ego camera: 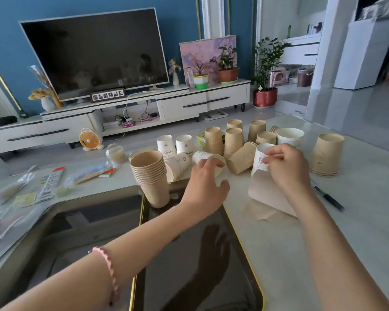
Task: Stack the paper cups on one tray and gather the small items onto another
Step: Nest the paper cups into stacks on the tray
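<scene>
A stack of brown paper cups (152, 176) stands upright at the far corner of the dark mirror tray (240, 254). My left hand (206, 187) reaches over that tray and grips a white cup (202, 156) lying on its side. My right hand (286, 167) pinches the rim of an upside-down white cup (259, 157). Several brown cups (233, 142) and white cups (165, 143) stand upside down behind them. A second mirror tray (61, 221) lies to the left.
Small packets, sachets and sticks (50, 185) lie scattered on the table's left side. A brown cup stack (327, 154) stands inverted at the right, a black pen (329, 197) near it. A crumpled brown paper sleeve (267, 196) lies under my right wrist. A white bowl (289, 135) sits behind.
</scene>
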{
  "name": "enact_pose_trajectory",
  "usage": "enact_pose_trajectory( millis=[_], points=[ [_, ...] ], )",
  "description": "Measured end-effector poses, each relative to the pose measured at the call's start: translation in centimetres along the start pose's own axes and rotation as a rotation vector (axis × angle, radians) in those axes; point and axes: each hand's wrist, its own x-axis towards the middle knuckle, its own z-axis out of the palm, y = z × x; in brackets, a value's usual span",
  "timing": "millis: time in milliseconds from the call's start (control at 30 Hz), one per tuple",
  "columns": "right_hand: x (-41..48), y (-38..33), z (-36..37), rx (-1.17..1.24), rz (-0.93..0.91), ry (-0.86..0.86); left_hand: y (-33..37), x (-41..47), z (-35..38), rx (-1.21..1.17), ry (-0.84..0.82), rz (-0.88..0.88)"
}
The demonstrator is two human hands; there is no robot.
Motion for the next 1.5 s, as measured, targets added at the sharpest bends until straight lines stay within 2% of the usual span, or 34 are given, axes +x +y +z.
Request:
enact_pose_trajectory(
  millis=[100,300,400,500,633,700,800,867,933,1000,1033,1167,1233,1333,1433,1500],
  points=[
    [1.2,1.2,-0.7,0.006,0.043,-0.041,0.1,5.7,3.8,0.057,-0.103,-0.109],
    [2.0,2.0,-0.6,-0.026,0.004,-0.190,-0.8,11.8,8.9,0.468,-0.167,-0.103],
    [2.8,2.3,-0.4,-0.053,-0.014,-0.227,-1.4,12.9,10.6,0.489,-0.151,-0.154],
    [3.5,2.6,-0.3,0.011,-0.004,-0.253,-1.7,13.2,10.5,0.556,-0.066,-0.146],
    [4.0,1.8,-0.2,0.123,-0.030,-0.224,-1.5,10.5,6.9,0.366,0.103,-0.205],
    [4.2,1.3,0.0,0.205,-0.079,-0.186,-1.1,8.9,4.9,0.205,0.149,-0.159],
    [4.0,0.7,0.1,0.294,-0.082,-0.212,0.3,7.3,3.2,0.081,0.057,0.038],
    [3.9,0.8,-0.2,0.250,-0.114,-0.193,1.0,7.5,3.1,0.072,0.007,0.131],
    [4.0,1.1,-0.8,0.207,-0.147,-0.096,1.1,8.4,3.1,0.018,-0.064,0.173],
    [4.4,1.5,-1.8,0.232,-0.142,0.001,0.4,10.1,3.5,-0.107,-0.083,0.130],
    [4.7,1.7,-2.5,0.245,-0.141,0.046,0.1,11.3,3.9,-0.112,-0.057,0.106],
    [5.7,2.7,-4.5,0.229,-0.165,0.105,-1.2,15.9,6.0,0.408,-0.078,0.011],
    [6.0,3.1,-5.1,0.215,-0.171,0.094,-1.4,17.3,7.1,0.518,-0.098,0.015],
    [6.0,3.4,-5.7,0.221,-0.178,0.074,-1.1,17.8,8.3,0.558,-0.056,0.024],
    [6.0,3.3,-5.7,0.251,-0.163,0.052,-1.2,17.5,8.5,0.462,0.016,0.026],
    [5.9,3.1,-5.4,0.259,-0.155,0.033,-1.1,16.9,8.2,0.381,-0.013,0.017]
  ],
)
